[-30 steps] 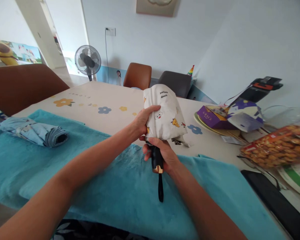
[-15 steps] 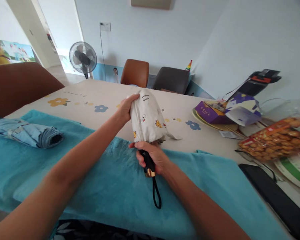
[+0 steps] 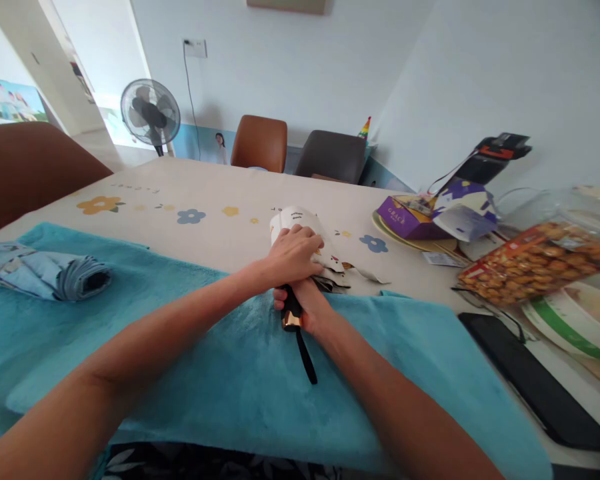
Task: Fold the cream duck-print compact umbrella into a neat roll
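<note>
A folded umbrella (image 3: 286,219) with a white, duck-printed canopy lies across the near part of the table, its top pointing away from me. My right hand (image 3: 309,301) is wrapped round its black handle (image 3: 291,312), which has a gold band and a black wrist strap (image 3: 306,357) hanging below. Over the canopy just above the handle, my left hand (image 3: 295,253) has its fingers curled round the fabric, partly covering my right hand. Loose folds of canopy (image 3: 363,270) stick out to the right.
A teal cloth (image 3: 205,373) covers the table's near side. Rolled blue jeans (image 3: 50,272) lie on it at left. To the right are a purple box (image 3: 405,217), a container of nuts (image 3: 545,260), glasses (image 3: 510,318) and a black flat object (image 3: 535,377). Chairs and a fan (image 3: 151,113) stand beyond.
My left hand has moved from the upper left side of the canopy down to just above my right hand. The umbrella has tipped lower, and loose canopy folds now spread to the right.
</note>
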`<state>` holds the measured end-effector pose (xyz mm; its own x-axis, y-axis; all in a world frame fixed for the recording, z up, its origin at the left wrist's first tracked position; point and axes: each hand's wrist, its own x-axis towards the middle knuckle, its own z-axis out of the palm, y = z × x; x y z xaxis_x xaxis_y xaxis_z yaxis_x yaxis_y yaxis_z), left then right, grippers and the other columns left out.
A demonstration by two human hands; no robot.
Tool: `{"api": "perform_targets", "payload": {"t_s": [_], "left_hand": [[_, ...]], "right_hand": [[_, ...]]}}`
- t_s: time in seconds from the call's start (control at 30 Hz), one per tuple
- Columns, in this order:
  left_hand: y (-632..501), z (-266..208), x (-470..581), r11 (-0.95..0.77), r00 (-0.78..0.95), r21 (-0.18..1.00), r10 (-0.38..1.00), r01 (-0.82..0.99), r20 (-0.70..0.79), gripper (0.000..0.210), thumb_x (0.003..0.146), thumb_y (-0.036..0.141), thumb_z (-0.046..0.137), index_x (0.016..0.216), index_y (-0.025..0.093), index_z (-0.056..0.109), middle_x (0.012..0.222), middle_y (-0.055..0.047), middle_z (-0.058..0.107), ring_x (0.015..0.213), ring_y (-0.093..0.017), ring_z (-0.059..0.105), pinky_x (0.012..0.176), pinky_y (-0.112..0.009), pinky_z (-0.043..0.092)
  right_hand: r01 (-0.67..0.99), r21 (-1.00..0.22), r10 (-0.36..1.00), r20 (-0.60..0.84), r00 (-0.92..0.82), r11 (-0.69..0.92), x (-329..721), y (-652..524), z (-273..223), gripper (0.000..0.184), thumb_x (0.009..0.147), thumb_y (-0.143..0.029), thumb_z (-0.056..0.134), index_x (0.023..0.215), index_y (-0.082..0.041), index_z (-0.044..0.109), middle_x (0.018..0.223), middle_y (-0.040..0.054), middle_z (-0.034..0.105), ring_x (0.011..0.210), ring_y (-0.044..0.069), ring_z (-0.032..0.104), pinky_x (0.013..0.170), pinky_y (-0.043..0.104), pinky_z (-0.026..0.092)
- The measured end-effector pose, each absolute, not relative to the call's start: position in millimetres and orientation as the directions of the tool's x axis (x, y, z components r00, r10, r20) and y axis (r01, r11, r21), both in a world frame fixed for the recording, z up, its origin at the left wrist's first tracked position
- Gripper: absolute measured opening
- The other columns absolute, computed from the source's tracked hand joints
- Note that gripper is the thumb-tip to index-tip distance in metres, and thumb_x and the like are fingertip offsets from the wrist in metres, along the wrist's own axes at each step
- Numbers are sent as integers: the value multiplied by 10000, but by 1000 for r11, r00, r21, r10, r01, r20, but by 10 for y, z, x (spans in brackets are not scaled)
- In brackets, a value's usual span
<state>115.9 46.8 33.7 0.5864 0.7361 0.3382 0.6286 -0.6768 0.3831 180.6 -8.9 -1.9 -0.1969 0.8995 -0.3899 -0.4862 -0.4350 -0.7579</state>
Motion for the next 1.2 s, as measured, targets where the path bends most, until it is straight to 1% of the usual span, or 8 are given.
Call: {"api": "perform_targets", "payload": {"t_s": [0.2,0.3,0.5,0.63,0.83,0.93,1.07,1.2], "left_hand": [[443,376,1137,-680,588,222,723,699,363,177,812,167,456,898,190,609,956,-106,582,1011,-262,486,824,-371,400],[408,446,1112,-635,496,257,747,728,442,228,847,121,394,950,201,582,984,-100,567,1020,-247,481,775,-336,410],[573,811,737,-399,115,404,814,823,570,254,828,171,455,1042,227,580,1028,-90,592,1022,-258,508,803,-352,400],[720,991,350,-335,64,522,881,785,470,328,704,171,570,1018,244,632,857,-64,628,958,-270,550,841,-386,388],[767,1075,-67,-179,171,722,982,668,85,223,562,139,614,735,231,720,573,-30,559,753,-236,613,750,-343,437],[817,1058,-166,-97,113,814,993,572,39,188,539,126,614,666,228,711,529,-19,535,726,-240,621,735,-340,458],[903,991,-204,-65,61,846,997,530,39,168,509,105,623,597,232,689,497,-14,524,739,-257,632,758,-354,471],[923,956,-162,-55,140,706,988,706,-63,165,445,55,634,502,208,652,487,-33,535,707,-279,627,754,-388,468]], "right_hand": [[-465,-769,897,-403,-181,-439,1818,-87,-36,66,707,-147,564,692,-174,505,489,-65,429,396,63,384,336,181,351],[-455,-749,873,-454,-177,-482,1821,-89,7,125,734,-127,567,646,-167,487,471,-62,425,382,55,376,336,177,353],[-452,-701,830,-515,-214,-551,1838,-95,76,176,790,-164,623,666,-153,499,504,-49,468,370,44,379,324,168,351],[-497,-700,857,-459,-236,-512,1872,-89,64,203,773,-242,690,707,-148,522,581,-34,510,383,34,379,328,162,365],[-538,-647,836,-481,-262,-541,1930,-57,104,377,791,-507,634,700,-166,502,570,-35,497,365,37,354,305,170,351],[-535,-657,842,-480,-247,-531,1963,-29,95,424,765,-575,628,715,-174,499,566,-42,487,357,36,347,300,171,345],[-521,-671,848,-455,-273,-528,1989,-8,61,272,822,-362,638,709,-171,480,562,-53,466,354,27,332,300,152,334],[-504,-686,850,-455,-266,-525,1968,-2,60,149,838,-153,564,712,-150,485,575,-48,469,355,19,335,301,143,331]]}}
